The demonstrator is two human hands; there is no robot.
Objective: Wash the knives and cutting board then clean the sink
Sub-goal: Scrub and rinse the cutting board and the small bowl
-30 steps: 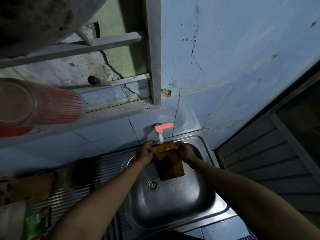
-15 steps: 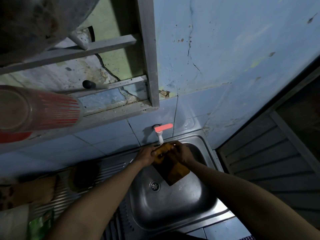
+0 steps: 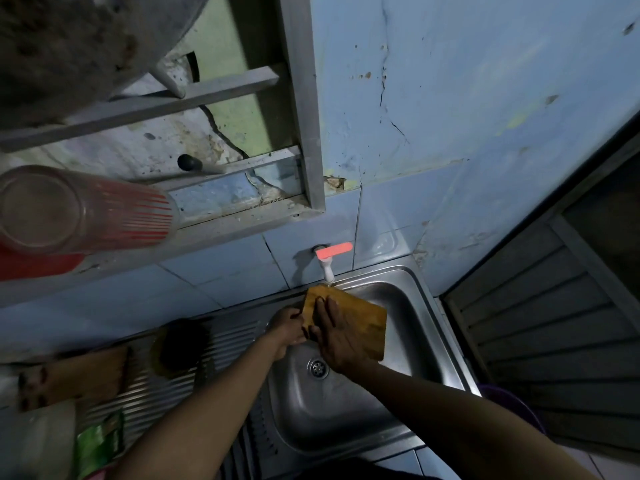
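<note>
Filling the lower middle of your view, the stainless steel sink basin (image 3: 349,414) has a round drain (image 3: 318,368) near its left side. Over the basin you hold the rectangular orange-brown wooden cutting board (image 3: 360,320), tilted, its top corner just beneath the white tap with the red lever (image 3: 329,261). Your right hand (image 3: 341,341) lies flat on the board's face, fingers straight and close together. Your left hand (image 3: 289,329) grips the board's left edge, fingers curled round it.
</note>
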